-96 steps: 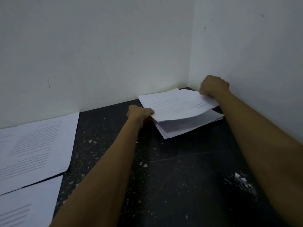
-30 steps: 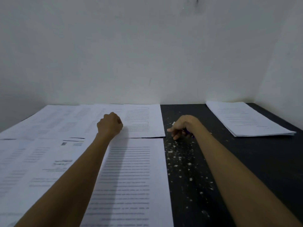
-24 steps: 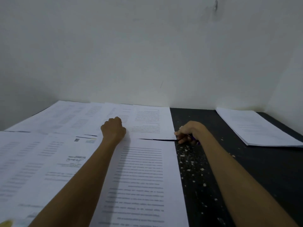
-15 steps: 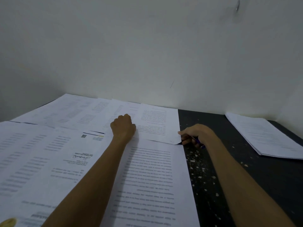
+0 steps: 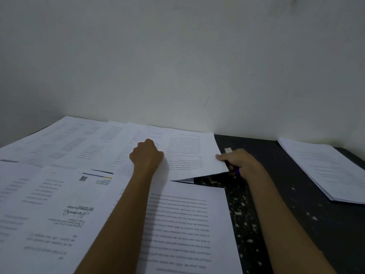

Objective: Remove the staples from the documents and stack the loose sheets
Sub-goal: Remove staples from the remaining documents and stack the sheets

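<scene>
**Right hand lifts the document's corner, left fist rests on it**

The document (image 5: 189,155) I am watching lies just right of the middle of the frame, with its far edge against the wall (image 5: 177,56). Its near right corner is raised off the table (image 5: 308,224). A dark wedge of tabletop and the edge of another sheet show under that corner.

The right hand (image 5: 240,163) grasps the document at its right edge, thumb on top of the paper and fingers curled below. Low in the same fist sits a small purple object (image 5: 236,171); I cannot tell what it is. The left hand (image 5: 147,155) is clenched into a fist and rests knuckles-down on the left part of the same document.

Below the raised corner a printed page (image 5: 187,224) lies flat in the lower middle, its text upside down from where I look. The left forearm crosses its left edge. Left of that is a signed page (image 5: 59,204) with a small code square and a coloured stripe near its top. Beyond these, a row of pages (image 5: 79,141) overlaps along the wall toward the upper left.

The stack of loose sheets (image 5: 325,171) sits at the right edge of the frame, well apart from both hands. Pale flecks (image 5: 243,214) are scattered on the black tabletop between the printed page and the stack.
</scene>
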